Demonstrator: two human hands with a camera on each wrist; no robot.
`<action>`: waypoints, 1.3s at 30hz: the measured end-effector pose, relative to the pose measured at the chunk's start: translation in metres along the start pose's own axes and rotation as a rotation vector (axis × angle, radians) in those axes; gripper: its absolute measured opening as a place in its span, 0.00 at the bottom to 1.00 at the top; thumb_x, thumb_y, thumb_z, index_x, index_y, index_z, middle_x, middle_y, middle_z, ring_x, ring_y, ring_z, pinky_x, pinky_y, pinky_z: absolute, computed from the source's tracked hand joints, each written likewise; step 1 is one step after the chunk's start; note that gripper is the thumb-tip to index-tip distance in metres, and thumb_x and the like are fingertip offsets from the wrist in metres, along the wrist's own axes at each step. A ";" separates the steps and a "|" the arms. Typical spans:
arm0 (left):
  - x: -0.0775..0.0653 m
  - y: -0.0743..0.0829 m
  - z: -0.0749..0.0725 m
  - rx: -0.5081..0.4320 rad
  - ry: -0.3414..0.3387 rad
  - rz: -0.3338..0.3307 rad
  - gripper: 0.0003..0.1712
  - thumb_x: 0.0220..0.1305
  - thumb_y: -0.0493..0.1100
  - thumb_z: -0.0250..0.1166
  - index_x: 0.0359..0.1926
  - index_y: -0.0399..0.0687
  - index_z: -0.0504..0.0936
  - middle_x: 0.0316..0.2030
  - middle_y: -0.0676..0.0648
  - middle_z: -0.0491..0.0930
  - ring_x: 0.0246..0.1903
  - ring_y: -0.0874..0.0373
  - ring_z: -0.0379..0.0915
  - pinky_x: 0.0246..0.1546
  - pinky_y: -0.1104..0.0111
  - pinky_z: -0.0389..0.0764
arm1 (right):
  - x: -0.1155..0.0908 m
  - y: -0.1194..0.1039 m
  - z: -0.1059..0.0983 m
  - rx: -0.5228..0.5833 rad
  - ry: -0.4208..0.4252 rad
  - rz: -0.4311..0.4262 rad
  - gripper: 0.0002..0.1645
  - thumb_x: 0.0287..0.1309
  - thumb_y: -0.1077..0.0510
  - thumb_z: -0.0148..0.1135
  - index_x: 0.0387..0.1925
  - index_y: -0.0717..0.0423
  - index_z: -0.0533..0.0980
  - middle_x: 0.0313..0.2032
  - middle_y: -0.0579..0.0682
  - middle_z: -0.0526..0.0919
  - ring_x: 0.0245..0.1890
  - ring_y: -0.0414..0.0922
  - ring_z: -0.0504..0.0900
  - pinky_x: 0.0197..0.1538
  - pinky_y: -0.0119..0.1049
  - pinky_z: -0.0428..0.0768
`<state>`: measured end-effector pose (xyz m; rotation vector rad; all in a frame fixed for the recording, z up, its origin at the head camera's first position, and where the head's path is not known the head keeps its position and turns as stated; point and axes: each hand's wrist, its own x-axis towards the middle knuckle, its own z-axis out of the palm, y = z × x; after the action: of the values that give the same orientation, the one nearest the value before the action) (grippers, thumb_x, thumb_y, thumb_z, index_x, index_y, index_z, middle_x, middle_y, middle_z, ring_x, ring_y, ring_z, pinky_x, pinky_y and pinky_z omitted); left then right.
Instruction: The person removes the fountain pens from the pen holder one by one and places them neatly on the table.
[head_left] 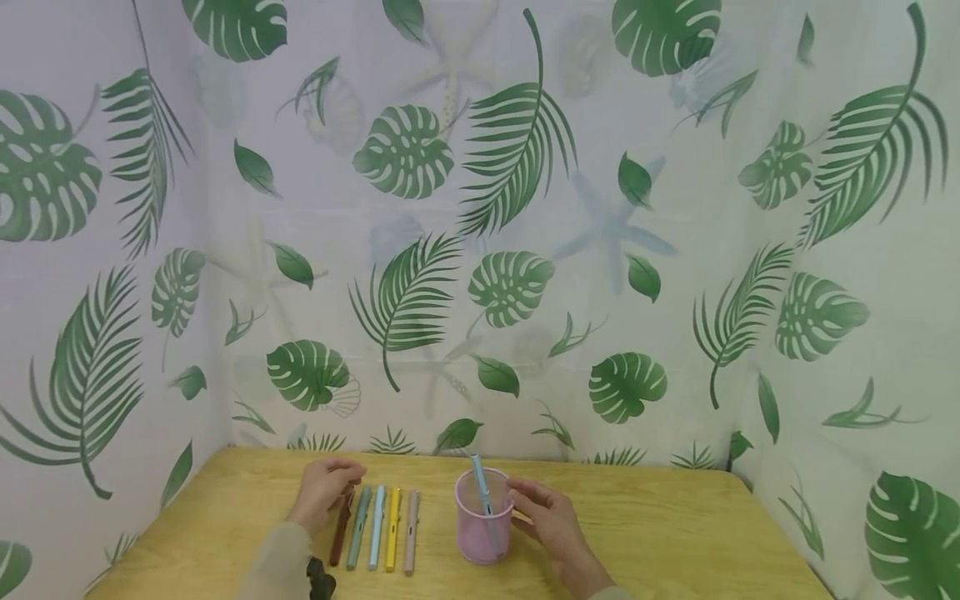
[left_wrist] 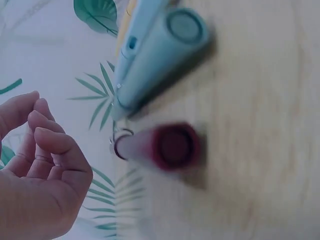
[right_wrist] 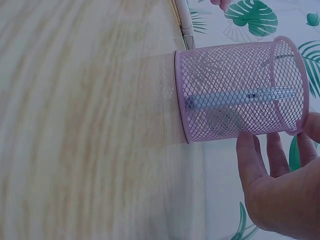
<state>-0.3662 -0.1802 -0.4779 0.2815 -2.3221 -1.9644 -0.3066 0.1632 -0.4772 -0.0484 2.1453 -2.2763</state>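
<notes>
My left hand (head_left: 322, 492) hovers by the far end of a dark red pen (head_left: 341, 529), fingers loosely curled with nothing between them. In the left wrist view that hand lies left of the red pen (left_wrist: 172, 145), apart from it. Beside it in a row lie a grey-green pen (head_left: 358, 529), a light blue pen (head_left: 377, 529), a yellow pen (head_left: 393, 529) and a pinkish pen (head_left: 412, 533). My right hand (head_left: 551, 521) touches the right side of a pink mesh pen cup (head_left: 476, 542), its fingers extended at the rim and wall. One blue pen (head_left: 480, 483) leans inside the cup.
The wooden table (head_left: 660, 533) has a leaf-patterned curtain (head_left: 555, 375) behind it and at both sides. A black device (head_left: 321, 579) sits at the left wrist. The cup stands upright, right of the pen row.
</notes>
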 end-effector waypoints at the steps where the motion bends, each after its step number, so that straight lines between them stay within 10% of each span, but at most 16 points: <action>1: 0.000 0.001 0.002 -0.013 -0.005 0.006 0.12 0.62 0.39 0.66 0.43 0.34 0.82 0.29 0.46 0.82 0.25 0.59 0.72 0.24 0.70 0.73 | 0.000 0.000 0.000 0.002 0.000 -0.003 0.27 0.64 0.54 0.63 0.58 0.67 0.74 0.55 0.59 0.81 0.50 0.47 0.82 0.55 0.47 0.81; 39: -0.028 0.027 0.074 -0.240 -0.100 0.062 0.10 0.63 0.41 0.67 0.41 0.39 0.81 0.26 0.51 0.80 0.25 0.62 0.73 0.24 0.73 0.74 | 0.001 0.001 -0.001 -0.004 -0.010 -0.011 0.26 0.64 0.56 0.63 0.58 0.67 0.74 0.54 0.60 0.81 0.52 0.50 0.82 0.54 0.46 0.82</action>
<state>-0.3547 -0.0992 -0.4627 0.0931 -2.0916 -2.2443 -0.3073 0.1643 -0.4787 -0.0716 2.1497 -2.2732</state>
